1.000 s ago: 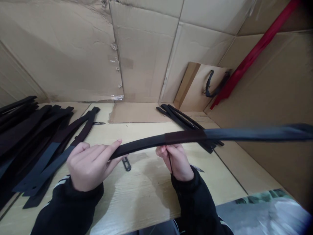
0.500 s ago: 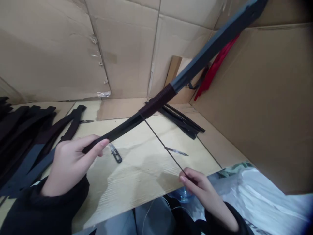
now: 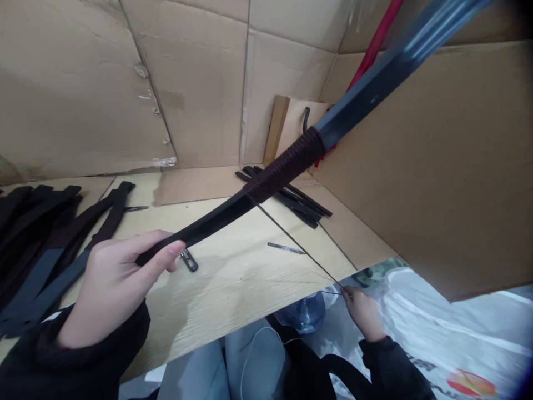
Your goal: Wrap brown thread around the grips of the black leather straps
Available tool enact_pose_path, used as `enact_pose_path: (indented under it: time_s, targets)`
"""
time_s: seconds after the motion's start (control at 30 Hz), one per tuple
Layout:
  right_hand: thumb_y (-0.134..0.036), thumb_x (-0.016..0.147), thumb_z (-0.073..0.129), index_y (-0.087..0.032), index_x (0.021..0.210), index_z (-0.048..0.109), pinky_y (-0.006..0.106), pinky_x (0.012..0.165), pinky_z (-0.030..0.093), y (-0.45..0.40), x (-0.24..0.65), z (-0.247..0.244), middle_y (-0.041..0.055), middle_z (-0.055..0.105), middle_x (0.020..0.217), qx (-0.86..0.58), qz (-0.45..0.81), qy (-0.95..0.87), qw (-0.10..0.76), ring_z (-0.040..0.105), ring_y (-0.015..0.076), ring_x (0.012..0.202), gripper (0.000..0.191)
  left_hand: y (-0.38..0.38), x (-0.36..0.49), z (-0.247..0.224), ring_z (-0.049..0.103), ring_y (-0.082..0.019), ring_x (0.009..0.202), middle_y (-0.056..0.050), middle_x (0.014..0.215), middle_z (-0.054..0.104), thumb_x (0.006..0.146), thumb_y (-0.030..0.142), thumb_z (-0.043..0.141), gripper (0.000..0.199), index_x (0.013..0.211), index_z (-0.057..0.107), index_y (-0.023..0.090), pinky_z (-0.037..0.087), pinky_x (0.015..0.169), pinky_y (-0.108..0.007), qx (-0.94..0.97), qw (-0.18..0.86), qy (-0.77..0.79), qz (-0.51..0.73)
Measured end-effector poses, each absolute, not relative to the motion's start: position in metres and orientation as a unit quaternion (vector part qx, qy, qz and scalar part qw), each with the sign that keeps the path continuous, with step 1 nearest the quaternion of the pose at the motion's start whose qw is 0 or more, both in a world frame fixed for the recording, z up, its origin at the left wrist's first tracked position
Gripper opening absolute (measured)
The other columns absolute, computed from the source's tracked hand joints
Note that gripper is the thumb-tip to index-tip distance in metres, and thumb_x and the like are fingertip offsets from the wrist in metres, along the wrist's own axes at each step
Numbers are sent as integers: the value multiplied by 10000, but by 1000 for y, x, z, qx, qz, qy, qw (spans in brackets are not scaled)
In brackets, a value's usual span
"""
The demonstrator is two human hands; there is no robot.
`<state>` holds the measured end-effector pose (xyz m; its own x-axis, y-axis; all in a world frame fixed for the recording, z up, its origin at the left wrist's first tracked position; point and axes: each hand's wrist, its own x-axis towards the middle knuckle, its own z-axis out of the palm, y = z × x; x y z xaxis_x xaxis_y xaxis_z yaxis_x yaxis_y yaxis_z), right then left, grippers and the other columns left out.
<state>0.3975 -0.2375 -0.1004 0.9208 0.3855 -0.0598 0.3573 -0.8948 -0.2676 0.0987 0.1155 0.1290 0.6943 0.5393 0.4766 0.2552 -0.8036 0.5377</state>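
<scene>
My left hand [image 3: 120,278] is closed on the lower end of a long, dark, curved piece [image 3: 216,219], which rises diagonally to the upper right. Around its middle sits a tight band of dark brown cord [image 3: 287,165]. From the lower end of that band a cord strand [image 3: 295,240] runs taut down to the right. My right hand [image 3: 362,311], beyond the table's front edge, pinches this strand. Small black snips [image 3: 190,260] lie on the table just right of my left hand. A thin metal blade [image 3: 285,248] lies near the strand.
Many dark curved pieces [image 3: 54,250] are piled on the table [image 3: 216,300] at left. Several black strips [image 3: 302,205] lie at the back. Cardboard walls [image 3: 200,83] enclose the rear and right. A blue bottle [image 3: 306,314] and white bags [image 3: 428,322] are below the edge.
My right hand has moved right and away from the long piece, with a longer strand stretched out. The wrapped band now looks longer and the piece is turned slightly. The view has shifted right.
</scene>
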Motion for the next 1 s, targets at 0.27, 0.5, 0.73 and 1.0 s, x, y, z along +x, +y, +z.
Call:
enact_pose_path:
  time_s: [0.27, 0.5, 0.73, 1.0]
  targets:
    - [-308, 902, 545, -117, 932, 615, 326, 749, 519, -220, 432, -146, 35, 634, 866, -975, 151, -130, 98, 617, 134, 787, 206, 108, 99, 129, 445, -42, 377, 44, 434, 520, 813, 430, 522, 399, 514, 585, 173, 337, 405, -165, 883, 257, 245, 306]
    - [-335, 915, 519, -161, 893, 603, 250, 642, 489, -225, 424, -136, 9, 597, 773, -977, 40, -95, 186, 590, 110, 679, 195, 108, 104, 128, 449, -45, 400, 36, 471, 550, 805, 412, 540, 377, 521, 586, 168, 349, 412, -173, 880, 271, 244, 303]
    - [-310, 895, 436, -140, 940, 624, 312, 582, 458, -233, 418, -119, 86, 635, 731, -958, -74, -57, 273, 616, 198, 634, 257, 117, 101, 120, 468, -54, 436, 22, 507, 558, 812, 412, 524, 367, 552, 581, 160, 365, 438, -177, 856, 308, 293, 294]
    - [-449, 852, 403, -140, 1026, 615, 400, 764, 512, -247, 375, -50, 146, 691, 967, -896, -196, -83, 390, 677, 265, 813, 414, 123, 105, 115, 451, -50, 430, 31, 496, 541, 794, 410, 546, 351, 549, 579, 161, 355, 432, -173, 853, 330, 287, 286]
